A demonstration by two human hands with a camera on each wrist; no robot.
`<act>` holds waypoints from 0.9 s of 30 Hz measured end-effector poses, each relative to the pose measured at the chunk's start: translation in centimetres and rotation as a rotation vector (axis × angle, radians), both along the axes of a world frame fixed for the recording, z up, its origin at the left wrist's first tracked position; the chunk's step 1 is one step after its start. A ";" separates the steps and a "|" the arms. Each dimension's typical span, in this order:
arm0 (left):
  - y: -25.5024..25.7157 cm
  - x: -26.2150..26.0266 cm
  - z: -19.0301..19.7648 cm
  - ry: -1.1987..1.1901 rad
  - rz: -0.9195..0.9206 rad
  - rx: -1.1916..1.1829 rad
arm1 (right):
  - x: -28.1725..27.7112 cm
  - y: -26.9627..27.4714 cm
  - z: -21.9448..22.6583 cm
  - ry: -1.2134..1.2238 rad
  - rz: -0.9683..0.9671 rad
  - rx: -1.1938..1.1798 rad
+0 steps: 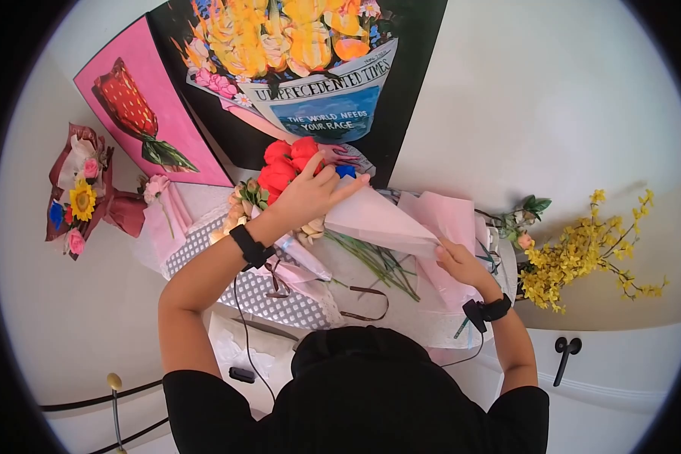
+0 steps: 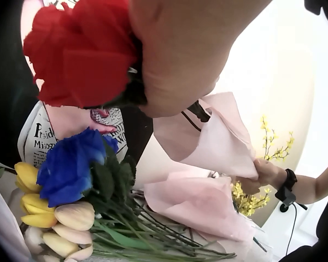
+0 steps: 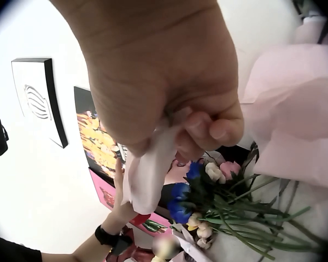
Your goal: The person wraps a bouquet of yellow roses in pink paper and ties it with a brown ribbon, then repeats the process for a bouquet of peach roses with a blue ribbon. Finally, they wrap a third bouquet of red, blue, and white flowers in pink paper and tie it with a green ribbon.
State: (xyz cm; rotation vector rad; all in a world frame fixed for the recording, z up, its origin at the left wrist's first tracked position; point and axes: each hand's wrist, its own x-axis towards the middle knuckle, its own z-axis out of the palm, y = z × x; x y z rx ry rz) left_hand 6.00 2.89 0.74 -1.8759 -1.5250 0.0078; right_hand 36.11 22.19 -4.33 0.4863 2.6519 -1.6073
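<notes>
Red roses (image 1: 280,168) (image 2: 79,60) stand at the wide end of a pale pink paper cone (image 1: 382,216) (image 2: 210,134). The left hand (image 1: 310,193) (image 2: 177,54) grips them just below the blooms; its fingertips are hidden in the left wrist view. Dark stems run from that hand into the cone. At the narrow end, the right hand (image 1: 463,266) (image 2: 262,174) (image 3: 169,82) pinches the paper (image 3: 153,174) between thumb and curled fingers. Blue roses (image 2: 71,166) (image 3: 180,199) and yellow tulips (image 2: 35,204) lie below with their green stems (image 1: 378,261).
More pink paper (image 1: 439,216) lies under the right hand. A patterned cloth (image 1: 284,309) covers the table's front left, with a brown ribbon (image 1: 367,316) beside it. Paintings (image 1: 155,113) lean behind; a wrapped bouquet (image 1: 83,198) stands left, yellow blossom branches (image 1: 560,276) right.
</notes>
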 end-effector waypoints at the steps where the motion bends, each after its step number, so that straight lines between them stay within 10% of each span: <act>1: 0.0 0.1 0.1 -0.013 0.013 -0.014 | 0.1 0.1 0.1 0.001 -0.001 0.001; 10: 0.1 -1.0 -1.0 -0.030 0.044 -0.031 | 1.2 3.1 1.8 -0.134 -0.165 0.059; 18: 1.6 1.0 0.4 0.115 -0.046 0.014 | -0.8 2.9 2.1 0.110 -0.224 -0.749; 27: 0.6 0.5 0.1 0.114 0.008 0.027 | -1.6 3.2 -2.0 -0.120 -0.224 -0.907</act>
